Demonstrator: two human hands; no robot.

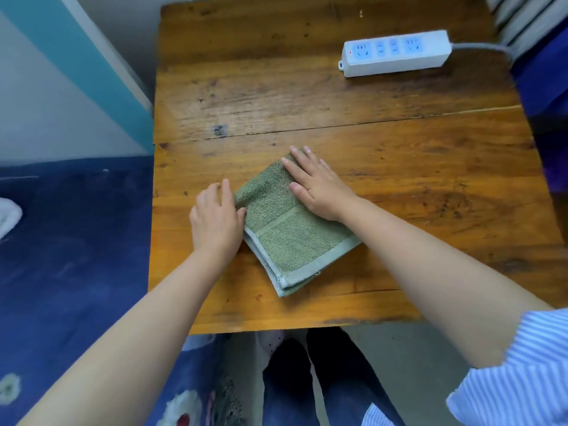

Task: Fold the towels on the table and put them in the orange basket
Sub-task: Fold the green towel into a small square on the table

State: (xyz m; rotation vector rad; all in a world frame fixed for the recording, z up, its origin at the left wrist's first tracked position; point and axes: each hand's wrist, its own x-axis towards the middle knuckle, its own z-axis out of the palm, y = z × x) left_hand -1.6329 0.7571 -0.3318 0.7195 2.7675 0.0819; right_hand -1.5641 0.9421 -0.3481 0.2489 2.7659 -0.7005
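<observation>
One folded green towel (289, 238) lies mid-frame on the wooden table (276, 87), pressed by the straight-fingered right hand (318, 187) and touched at its left fold by the relaxed left hand (215, 221); edges should be squared.

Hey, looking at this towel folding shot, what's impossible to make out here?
- The orange basket: outside the head view's frame.
- The green towel: far corner under the right hand, left edge partly under the left hand.
- The cable of the power strip: its far end is lost at the right side.
- The white object: cut off by the left edge, blurred.
</observation>
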